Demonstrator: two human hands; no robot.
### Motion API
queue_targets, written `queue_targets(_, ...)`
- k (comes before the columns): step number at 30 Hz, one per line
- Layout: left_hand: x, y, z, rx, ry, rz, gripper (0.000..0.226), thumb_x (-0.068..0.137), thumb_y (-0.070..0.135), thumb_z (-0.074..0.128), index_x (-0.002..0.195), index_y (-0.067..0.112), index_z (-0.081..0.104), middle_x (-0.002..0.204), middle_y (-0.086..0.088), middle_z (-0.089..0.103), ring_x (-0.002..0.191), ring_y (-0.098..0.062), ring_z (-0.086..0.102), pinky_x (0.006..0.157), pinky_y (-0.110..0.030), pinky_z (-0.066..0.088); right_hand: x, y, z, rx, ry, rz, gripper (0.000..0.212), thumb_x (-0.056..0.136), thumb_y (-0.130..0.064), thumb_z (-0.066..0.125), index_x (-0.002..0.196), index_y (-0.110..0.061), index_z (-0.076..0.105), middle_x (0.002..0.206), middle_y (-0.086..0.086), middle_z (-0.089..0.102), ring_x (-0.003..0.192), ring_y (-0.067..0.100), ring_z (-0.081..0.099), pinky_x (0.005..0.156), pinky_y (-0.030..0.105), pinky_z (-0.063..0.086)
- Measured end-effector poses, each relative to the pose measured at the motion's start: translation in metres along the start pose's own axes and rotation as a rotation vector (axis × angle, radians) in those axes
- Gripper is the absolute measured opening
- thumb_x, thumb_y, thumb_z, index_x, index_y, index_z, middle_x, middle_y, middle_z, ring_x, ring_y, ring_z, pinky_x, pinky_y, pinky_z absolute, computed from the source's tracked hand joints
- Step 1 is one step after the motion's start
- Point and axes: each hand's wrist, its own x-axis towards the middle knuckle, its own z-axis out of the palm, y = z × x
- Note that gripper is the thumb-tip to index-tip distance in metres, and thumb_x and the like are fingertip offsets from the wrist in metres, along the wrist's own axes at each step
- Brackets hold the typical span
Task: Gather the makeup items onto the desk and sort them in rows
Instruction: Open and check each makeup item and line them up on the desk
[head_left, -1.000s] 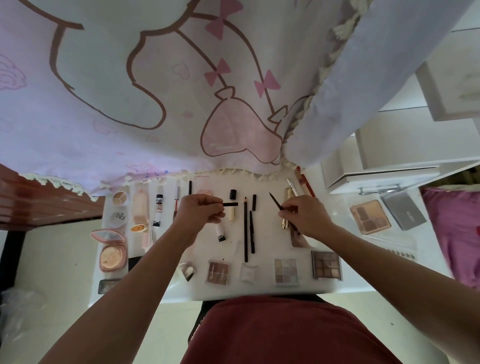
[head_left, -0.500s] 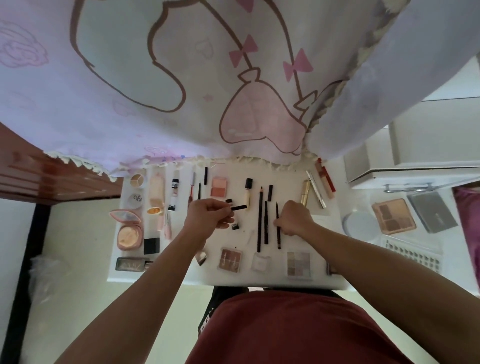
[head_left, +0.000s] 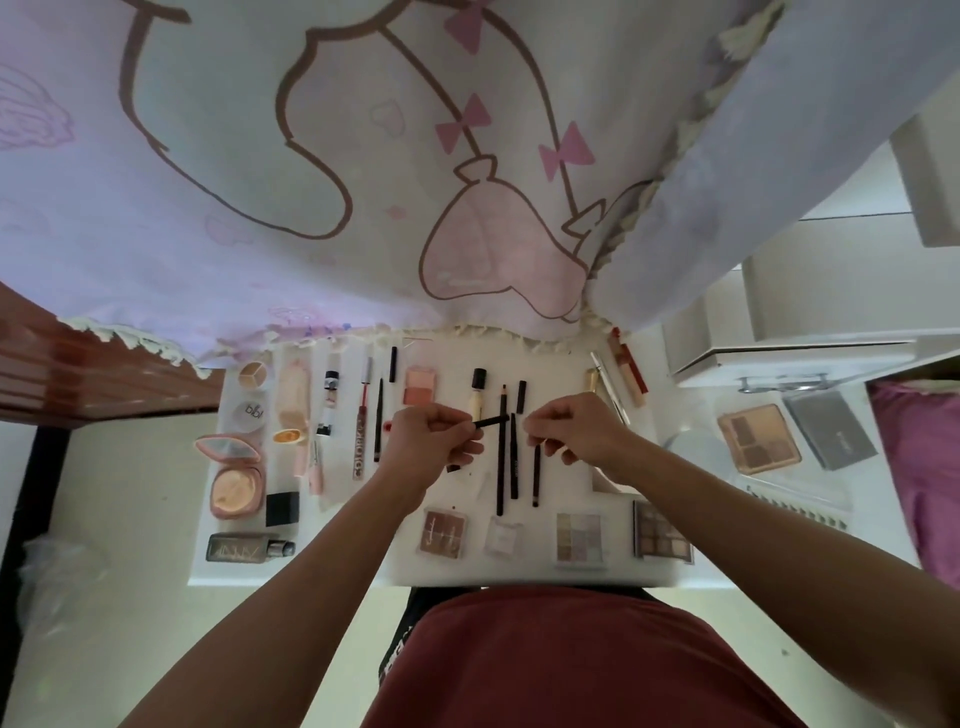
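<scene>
Makeup lies in rows on the white desk (head_left: 311, 571). My left hand (head_left: 431, 439) pinches a short black stick (head_left: 491, 421) and holds it level just above the desk's middle. Close to its right, my right hand (head_left: 576, 431) has its fingers curled at the top end of a thin black pencil (head_left: 536, 475), which lies beside two longer black pencils (head_left: 500, 457). Several eyeshadow palettes (head_left: 443, 531) line the front edge. A pink blush (head_left: 418, 385) and a cream concealer tube (head_left: 477, 395) lie in the back row.
A pink compact (head_left: 234, 478), black cube (head_left: 282, 508) and foundation bottle (head_left: 249, 548) fill the desk's left end. Gold and red tubes (head_left: 628, 369) lie at the back right. A brown palette (head_left: 758, 439) and grey case (head_left: 831, 428) sit further right. A printed curtain (head_left: 363, 182) overhangs the back edge.
My right hand brought the thin black pencil left and laid it parallel to the other pencils, then stayed at its top end. My left hand kept its hold on the short black stick.
</scene>
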Motion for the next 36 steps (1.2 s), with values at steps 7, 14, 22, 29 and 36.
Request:
queue_targets(7,-0.002,0.003,0.014,0.046,-0.063,0.022,0.013,0.081,-0.003,0.072,0.093,-0.005,0.066,0.085,-0.019,0.073,0.073,-0.025,0.071,0.064,-0.027,0.058,-0.001,-0.004,-0.005,0.225,-0.063,0.054,0.017,0.085,-0.019,0.075,0.100,-0.010,0.074,0.089,0.004,0.076,0.070,0.009,0.064,0.062,0.025,0.048)
queue_targets(14,-0.002,0.004,0.023,0.049,-0.075,0.064,0.011,0.081,-0.005,0.071,0.091,-0.004,0.067,0.083,-0.018,0.074,0.075,-0.024,0.072,0.064,-0.026,0.058,0.009,-0.010,-0.011,0.351,0.007,0.168,0.016,0.081,-0.009,0.078,0.094,-0.002,0.071,0.080,0.009,0.073,0.062,0.012,0.061,0.055,0.022,0.049)
queue_targets(22,0.002,-0.005,0.020,0.051,-0.035,0.032,0.016,0.081,-0.003,0.072,0.094,0.005,0.067,0.078,-0.008,0.071,0.076,-0.022,0.069,0.069,-0.032,0.058,0.053,-0.017,-0.037,-0.048,0.275,-0.013,0.004,0.081,-0.009,0.076,0.082,-0.006,0.074,0.075,0.009,0.071,0.064,0.012,0.063,0.057,0.020,0.050)
queue_targets(29,-0.005,-0.029,-0.002,0.099,0.040,-0.003,0.016,0.083,0.002,0.072,0.097,0.006,0.066,0.083,-0.014,0.071,0.073,-0.021,0.069,0.068,-0.032,0.058,0.112,-0.004,-0.033,-0.699,0.285,-0.082,0.009,0.081,-0.015,0.064,0.081,-0.009,0.072,0.082,0.005,0.071,0.078,0.021,0.065,0.075,0.034,0.054)
queue_targets(36,-0.010,-0.043,-0.011,0.074,0.076,-0.052,0.015,0.081,0.001,0.073,0.095,0.001,0.067,0.078,-0.014,0.070,0.068,-0.021,0.067,0.063,-0.031,0.056,0.122,-0.001,-0.022,-0.792,0.280,-0.058,0.008,0.078,-0.018,0.069,0.081,-0.011,0.070,0.079,0.005,0.070,0.076,0.024,0.066,0.066,0.029,0.051)
